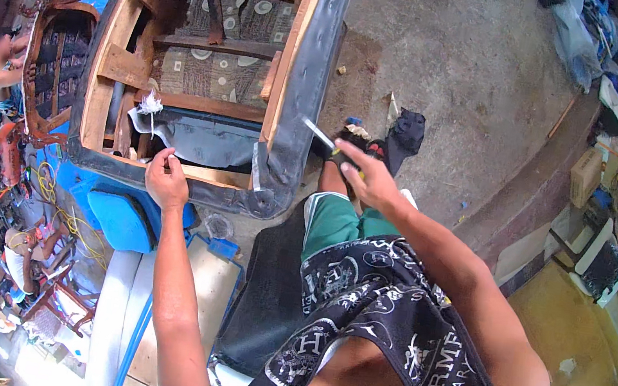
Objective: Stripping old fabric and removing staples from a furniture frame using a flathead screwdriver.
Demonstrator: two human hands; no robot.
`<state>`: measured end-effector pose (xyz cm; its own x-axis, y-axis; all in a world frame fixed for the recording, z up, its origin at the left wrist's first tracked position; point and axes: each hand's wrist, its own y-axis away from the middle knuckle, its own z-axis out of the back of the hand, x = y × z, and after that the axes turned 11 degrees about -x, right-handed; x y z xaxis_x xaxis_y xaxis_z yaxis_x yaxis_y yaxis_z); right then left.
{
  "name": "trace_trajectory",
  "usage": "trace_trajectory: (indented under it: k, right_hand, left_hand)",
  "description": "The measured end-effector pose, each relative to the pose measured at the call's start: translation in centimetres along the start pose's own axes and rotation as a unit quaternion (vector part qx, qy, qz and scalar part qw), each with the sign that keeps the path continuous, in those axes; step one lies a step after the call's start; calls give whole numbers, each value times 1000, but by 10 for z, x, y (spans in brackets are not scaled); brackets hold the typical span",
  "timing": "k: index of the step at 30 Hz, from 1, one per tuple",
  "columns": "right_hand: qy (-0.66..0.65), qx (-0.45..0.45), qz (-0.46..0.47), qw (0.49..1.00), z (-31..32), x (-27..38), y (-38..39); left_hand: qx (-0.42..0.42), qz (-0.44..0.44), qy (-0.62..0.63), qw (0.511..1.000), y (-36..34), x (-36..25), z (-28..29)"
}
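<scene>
An upturned seat frame (98,120) of bare wood, wrapped in black vinyl (306,74), has patterned fabric (216,69) inside, white tufts (150,103) and a loose grey sheet (206,139). My left hand (167,179) is closed at the frame's near edge, thumb and index finger together; what they hold, if anything, is too small to make out. My right hand (363,175), right of the frame, grips a tool with a silver shaft (316,132) and a black-and-yellow handle, pointing toward the frame's right side.
A carved chair frame (64,20) leans left, near two other people (9,80) (27,256). Yellow cable (68,218), a blue cushion (120,214) and white rolls (120,301) lie lower left. Dark cloth (406,132) is on concrete; boxes (586,177) and scrap line the right.
</scene>
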<state>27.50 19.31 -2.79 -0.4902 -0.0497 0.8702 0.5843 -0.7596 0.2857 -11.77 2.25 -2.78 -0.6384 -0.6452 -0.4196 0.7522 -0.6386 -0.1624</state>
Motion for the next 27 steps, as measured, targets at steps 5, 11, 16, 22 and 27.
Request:
trace_trajectory:
  k: [5, 11, 16, 22, 27]
  right_hand:
    - [132, 24, -55, 989, 23, 24, -31]
    - [187, 53, -53, 979, 45, 59, -49]
    - [171, 66, -102, 978, 50, 70, -55]
    - [154, 84, -127, 976, 54, 76, -61]
    - [152, 101, -160, 970, 57, 80, -67]
  left_hand:
    - [4, -10, -11, 1000, -1, 2, -2]
    - [8, -29, -13, 999, 1, -1, -1]
    - [-6, -41, -20, 999, 1, -1, 0]
    - [-4, -50, -14, 999, -1, -5, 1]
    - [-6, -55, -19, 998, 0, -3, 1]
